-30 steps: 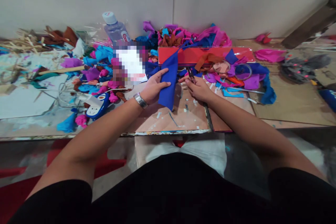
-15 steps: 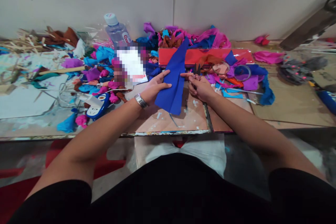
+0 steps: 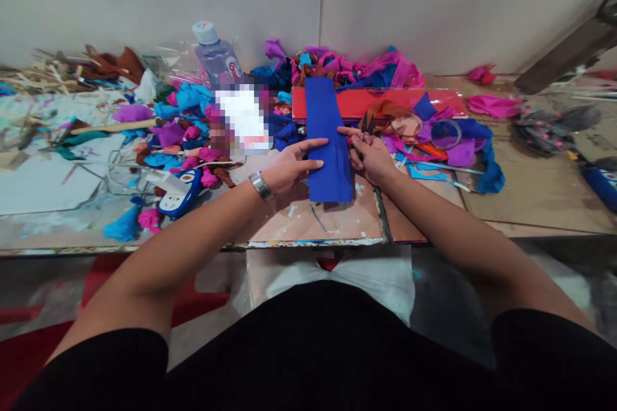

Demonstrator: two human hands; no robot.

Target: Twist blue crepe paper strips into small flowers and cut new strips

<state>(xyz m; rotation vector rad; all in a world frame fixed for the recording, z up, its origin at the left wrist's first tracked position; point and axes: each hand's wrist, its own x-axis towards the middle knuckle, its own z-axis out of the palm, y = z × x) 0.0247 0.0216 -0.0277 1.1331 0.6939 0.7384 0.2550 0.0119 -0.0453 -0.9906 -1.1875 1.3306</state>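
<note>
"Deep blue: a long strip, near end toward the wearer, far end at twelve o'clock, overlapping the red packet from this viewpoint. Strip taken as the clock's centre."

"State of the left hand?"

"At nine o'clock, grasping the strip by its left edge. Thumb and index finger lie on top; the other fingers are hard to make out. Silver band round the wrist."

"And the right hand?"

"At three. Curled round dark scissors, blades toward twelve, apparently a little parted. Index finger extends to the strip's right edge; contact looks likely, not certain."

"Strip flat on the table, or lifted?"

"Cannot tell. The table shows beyond its near end, dotted with pale specks."

"Surroundings?"

"Clear bottle, white cap, at ten o'clock, leaning slightly. Crumpled pieces in purple, pink and light blue heaped at nine. Blue-sided socket block between eight and nine. Clear ring at three, past the right hand, among coloured scraps."
</note>
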